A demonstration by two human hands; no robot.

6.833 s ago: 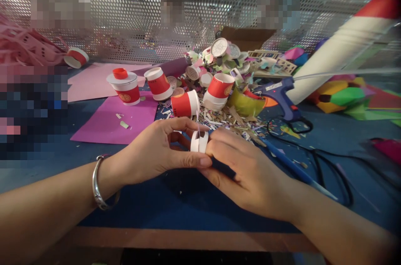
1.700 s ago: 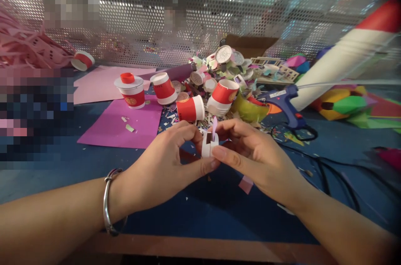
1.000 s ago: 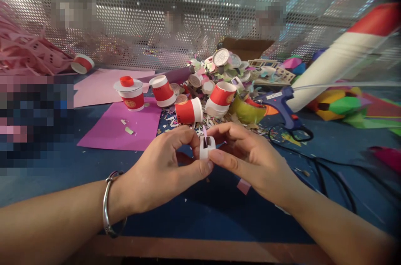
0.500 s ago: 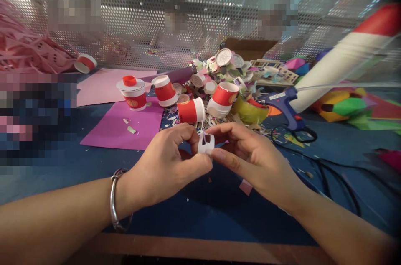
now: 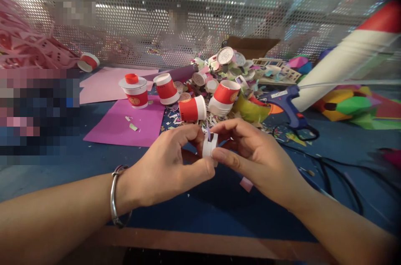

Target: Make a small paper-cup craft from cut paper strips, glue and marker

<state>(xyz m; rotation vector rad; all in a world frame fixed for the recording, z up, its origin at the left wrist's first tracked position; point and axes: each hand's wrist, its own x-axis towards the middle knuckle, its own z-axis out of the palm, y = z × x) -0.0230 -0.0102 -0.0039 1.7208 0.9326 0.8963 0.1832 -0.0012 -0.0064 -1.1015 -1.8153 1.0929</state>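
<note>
Between my fingertips is a small white paper ring (image 5: 209,148) with a thin purple strip standing up from it. My left hand (image 5: 180,164) pinches its left side with thumb and forefinger, a silver bangle at the wrist. On the right side, my right hand (image 5: 252,156) grips the same ring with thumb and fingers. Just beyond lies a red and white paper cup (image 5: 192,108) on its side. Other red and white cups stand near it: one (image 5: 166,89) to the left, another (image 5: 224,98) to the right, and one with a white brim and red top (image 5: 134,91).
A blue glue gun (image 5: 286,104) with a black cable lies at right, near a white and red tube (image 5: 338,56). A purple sheet (image 5: 103,133) lies left. Paper scraps (image 5: 213,72) are heaped at the back before a perforated metal screen (image 5: 131,14).
The white paper ring has turned slightly in my fingers and moved a little to the right. Both hands keep their hold on it.
</note>
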